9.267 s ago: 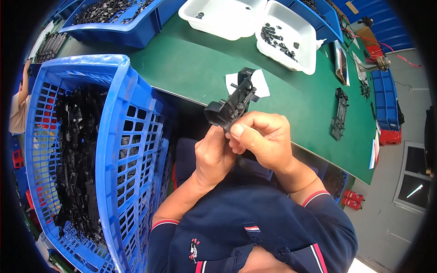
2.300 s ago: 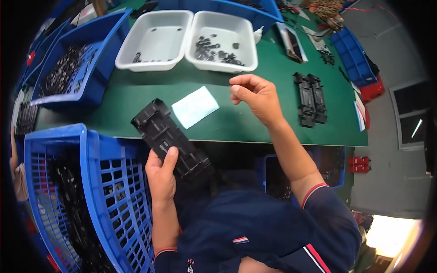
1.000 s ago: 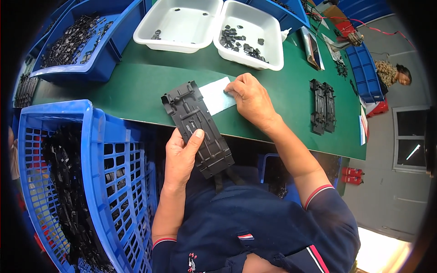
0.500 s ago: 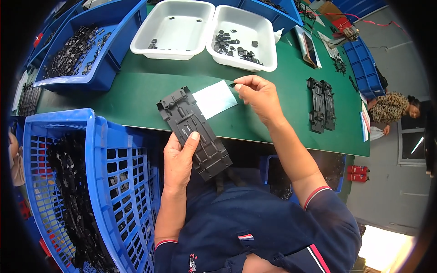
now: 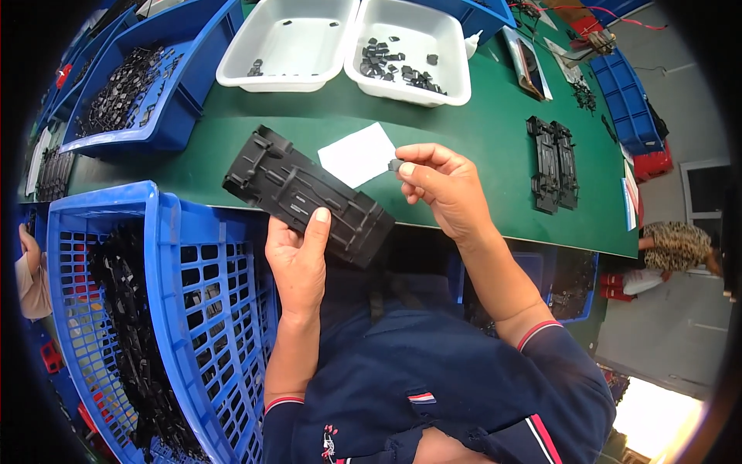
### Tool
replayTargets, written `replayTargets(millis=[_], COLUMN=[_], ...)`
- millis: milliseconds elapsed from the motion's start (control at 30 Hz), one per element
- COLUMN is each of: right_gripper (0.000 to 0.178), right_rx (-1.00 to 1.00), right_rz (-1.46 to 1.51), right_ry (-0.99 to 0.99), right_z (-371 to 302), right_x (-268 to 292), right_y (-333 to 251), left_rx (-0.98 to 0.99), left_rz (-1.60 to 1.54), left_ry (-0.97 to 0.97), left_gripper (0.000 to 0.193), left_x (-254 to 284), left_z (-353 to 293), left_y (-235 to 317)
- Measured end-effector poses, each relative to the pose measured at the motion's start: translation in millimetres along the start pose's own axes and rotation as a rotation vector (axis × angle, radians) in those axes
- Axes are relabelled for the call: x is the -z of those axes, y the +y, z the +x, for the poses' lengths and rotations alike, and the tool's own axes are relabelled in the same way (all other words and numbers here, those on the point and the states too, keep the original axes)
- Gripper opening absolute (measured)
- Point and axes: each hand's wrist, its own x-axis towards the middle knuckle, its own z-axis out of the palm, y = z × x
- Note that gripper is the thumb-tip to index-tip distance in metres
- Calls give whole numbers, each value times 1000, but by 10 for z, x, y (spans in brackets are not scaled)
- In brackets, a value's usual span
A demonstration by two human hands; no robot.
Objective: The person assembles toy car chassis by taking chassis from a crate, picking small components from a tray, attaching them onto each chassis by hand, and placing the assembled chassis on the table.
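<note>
Left hand [image 5: 297, 259] gripping black plastic panel [image 5: 308, 195], right hand [image 5: 440, 185] pinching small black piece [image 5: 395, 165]

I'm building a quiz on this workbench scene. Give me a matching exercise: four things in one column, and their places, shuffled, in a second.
Things
1. long black plastic panel
2. small dark piece
3. white paper slip
4. pair of black frames

Places
A. flat on the green table, between the two hands
B. pinched in the right hand's fingertips
C. gripped by the left hand, one end over the table edge
D. lying side by side to the right on the green table

Pairs: 1-C, 2-B, 3-A, 4-D
</note>
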Motion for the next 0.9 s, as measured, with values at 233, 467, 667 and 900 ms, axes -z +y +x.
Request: replayTargets(millis=[233,467,667,900], right_gripper=[20,16,14,13], right_rx=[11,118,150,182], right_rz=[-53,-35,-45,-95], right_ry=[2,4,45,81], right_z=[-176,-215,-232,-237], right_x=[-63,-126,-108,-138], right_y=[62,168,279,302], left_rx=[-133,-247,-400,-518], left_rz=[51,143,189,225], left_ry=[59,10,6,-37], left_gripper=[26,30,38,41], left_x=[-79,-92,-107,-146], left_z=[-54,-116,-160,-200], left_y=[31,26,-11,-60])
